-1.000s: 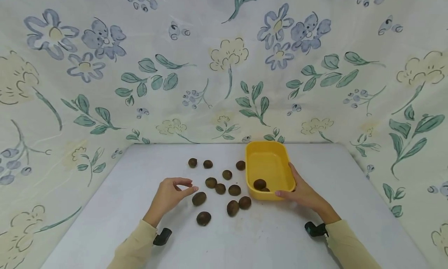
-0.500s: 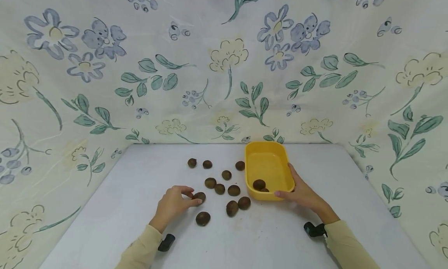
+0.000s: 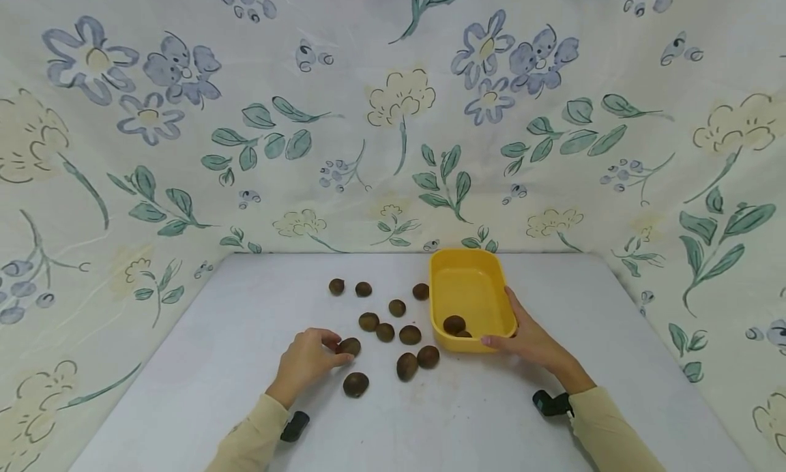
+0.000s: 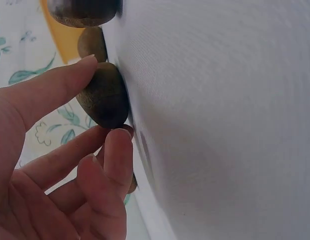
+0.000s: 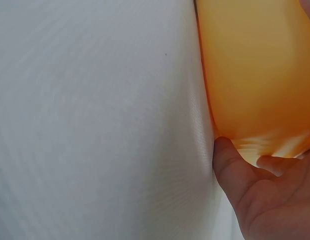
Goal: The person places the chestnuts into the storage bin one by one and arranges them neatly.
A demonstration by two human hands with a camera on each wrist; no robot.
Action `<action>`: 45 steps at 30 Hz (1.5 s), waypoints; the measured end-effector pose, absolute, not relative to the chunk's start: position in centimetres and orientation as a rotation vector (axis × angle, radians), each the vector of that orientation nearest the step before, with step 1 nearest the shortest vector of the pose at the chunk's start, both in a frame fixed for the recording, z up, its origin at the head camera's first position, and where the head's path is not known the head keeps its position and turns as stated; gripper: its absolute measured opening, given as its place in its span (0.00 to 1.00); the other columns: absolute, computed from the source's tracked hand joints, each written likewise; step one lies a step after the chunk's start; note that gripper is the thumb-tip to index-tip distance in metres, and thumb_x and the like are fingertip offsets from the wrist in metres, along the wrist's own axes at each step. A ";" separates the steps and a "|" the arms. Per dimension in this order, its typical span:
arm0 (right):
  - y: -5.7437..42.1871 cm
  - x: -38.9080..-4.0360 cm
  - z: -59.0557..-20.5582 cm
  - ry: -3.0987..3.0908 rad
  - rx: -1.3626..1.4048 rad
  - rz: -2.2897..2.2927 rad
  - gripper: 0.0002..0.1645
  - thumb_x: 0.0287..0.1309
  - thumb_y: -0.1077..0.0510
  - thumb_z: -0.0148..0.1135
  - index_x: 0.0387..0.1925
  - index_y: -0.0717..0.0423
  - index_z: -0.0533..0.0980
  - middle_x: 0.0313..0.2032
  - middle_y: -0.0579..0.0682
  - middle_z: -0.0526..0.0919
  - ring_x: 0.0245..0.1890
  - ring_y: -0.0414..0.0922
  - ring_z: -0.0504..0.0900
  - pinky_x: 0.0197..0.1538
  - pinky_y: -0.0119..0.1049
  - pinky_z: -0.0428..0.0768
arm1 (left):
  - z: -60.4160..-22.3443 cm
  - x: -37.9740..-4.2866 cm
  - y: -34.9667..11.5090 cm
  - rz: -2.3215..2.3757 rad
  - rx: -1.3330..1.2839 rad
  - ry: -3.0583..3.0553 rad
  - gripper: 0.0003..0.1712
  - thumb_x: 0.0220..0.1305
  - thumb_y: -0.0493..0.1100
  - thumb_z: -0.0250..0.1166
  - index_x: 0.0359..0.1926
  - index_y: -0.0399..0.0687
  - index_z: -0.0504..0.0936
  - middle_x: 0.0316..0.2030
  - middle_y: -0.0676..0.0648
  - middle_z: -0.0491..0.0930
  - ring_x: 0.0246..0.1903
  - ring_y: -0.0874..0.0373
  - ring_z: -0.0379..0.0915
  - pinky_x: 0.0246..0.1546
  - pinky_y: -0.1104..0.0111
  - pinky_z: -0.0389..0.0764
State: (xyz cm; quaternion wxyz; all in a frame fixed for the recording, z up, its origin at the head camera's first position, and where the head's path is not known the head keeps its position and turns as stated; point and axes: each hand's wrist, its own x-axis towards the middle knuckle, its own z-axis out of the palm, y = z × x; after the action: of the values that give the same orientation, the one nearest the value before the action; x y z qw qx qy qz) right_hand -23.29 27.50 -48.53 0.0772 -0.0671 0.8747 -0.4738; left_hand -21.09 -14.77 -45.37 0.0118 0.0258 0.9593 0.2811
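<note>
The head view looks forward and down from above the near side of the smooth white tabletop (image 3: 460, 424), far enough back that both forearms enter from the bottom edge; the white cloth with blue, green and yellow flowers (image 3: 344, 206) fills its upper half. The left wrist view sits close beside the left hand (image 3: 307, 364), low and turned sideways: tabletop across the right, cloth at left. It shares with the head view the dark brown, oval, nut-like piece (image 3: 351, 347) at the fingertips and, upper left, a strip of the yellow, round-cornered rectangular tub (image 3: 469, 288). The right wrist view, equally near and sideways, faces that tub at upper right, sharing it and the right hand (image 3: 534, 342) with the head view.
</note>
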 end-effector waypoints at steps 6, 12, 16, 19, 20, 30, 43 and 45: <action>27.6 -23.1 -48.3 2.623 -0.209 -1.407 0.75 0.54 0.37 0.75 0.83 0.40 0.31 0.83 0.58 0.48 0.69 0.58 0.67 0.74 0.65 0.66 | -45.3 -21.0 -14.6 0.952 0.072 2.981 0.20 0.51 0.47 0.81 0.42 0.40 0.90 0.35 0.49 0.90 0.37 0.56 0.83 0.36 0.60 0.82; 27.4 -23.0 -48.1 2.620 -0.214 -1.418 0.75 0.54 0.37 0.76 0.83 0.40 0.31 0.82 0.58 0.50 0.68 0.57 0.68 0.73 0.64 0.67 | -45.1 -21.0 -14.8 1.044 0.093 2.970 0.18 0.50 0.45 0.81 0.40 0.38 0.91 0.34 0.47 0.90 0.33 0.59 0.83 0.32 0.66 0.81; 27.4 -23.0 -48.1 2.609 -0.222 -1.434 0.75 0.54 0.38 0.76 0.83 0.40 0.32 0.82 0.58 0.50 0.67 0.56 0.69 0.73 0.64 0.67 | -45.3 -21.2 -15.2 1.090 0.082 2.956 0.17 0.51 0.45 0.80 0.40 0.39 0.91 0.34 0.48 0.90 0.31 0.59 0.81 0.32 0.67 0.79; 27.4 -23.0 -48.0 2.608 -0.236 -1.440 0.75 0.54 0.38 0.76 0.83 0.40 0.32 0.82 0.58 0.49 0.67 0.56 0.68 0.73 0.64 0.67 | -45.2 -21.4 -15.4 1.136 0.083 2.952 0.17 0.53 0.45 0.79 0.42 0.41 0.92 0.33 0.48 0.90 0.29 0.60 0.78 0.29 0.69 0.76; 27.4 -23.0 -48.0 2.611 -0.239 -1.442 0.75 0.54 0.39 0.76 0.83 0.40 0.32 0.82 0.58 0.50 0.67 0.56 0.69 0.73 0.64 0.68 | -45.1 -21.5 -15.4 1.147 0.095 2.957 0.17 0.53 0.45 0.79 0.42 0.41 0.92 0.32 0.48 0.90 0.28 0.61 0.77 0.28 0.69 0.75; 27.5 -22.9 -48.1 2.616 -0.232 -1.435 0.73 0.55 0.39 0.75 0.83 0.40 0.32 0.82 0.57 0.51 0.66 0.56 0.69 0.73 0.63 0.69 | -43.5 -21.9 -14.1 1.267 0.220 2.954 0.19 0.55 0.49 0.79 0.45 0.44 0.92 0.39 0.47 0.90 0.35 0.60 0.79 0.31 0.70 0.75; 27.6 -23.0 -48.3 2.614 -0.219 -1.423 0.75 0.54 0.38 0.75 0.83 0.41 0.31 0.83 0.59 0.46 0.70 0.58 0.66 0.74 0.65 0.65 | -42.0 -22.5 -9.9 1.464 0.378 2.821 0.18 0.55 0.47 0.79 0.45 0.44 0.92 0.42 0.46 0.90 0.38 0.59 0.80 0.33 0.70 0.77; 27.6 -23.0 -48.3 2.614 -0.222 -1.427 0.75 0.54 0.38 0.75 0.83 0.41 0.31 0.83 0.59 0.47 0.70 0.58 0.66 0.74 0.65 0.65 | -41.8 -22.6 -9.2 1.488 0.382 2.798 0.18 0.55 0.46 0.79 0.45 0.44 0.92 0.41 0.46 0.90 0.37 0.58 0.81 0.33 0.70 0.77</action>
State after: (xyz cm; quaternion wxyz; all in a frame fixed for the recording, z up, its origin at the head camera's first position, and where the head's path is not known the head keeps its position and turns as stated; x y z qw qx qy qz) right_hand -23.04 27.62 -48.30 0.0773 -0.0743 0.8727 -0.4764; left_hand -22.63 -9.16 -41.80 -0.0250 0.1196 0.8763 0.4660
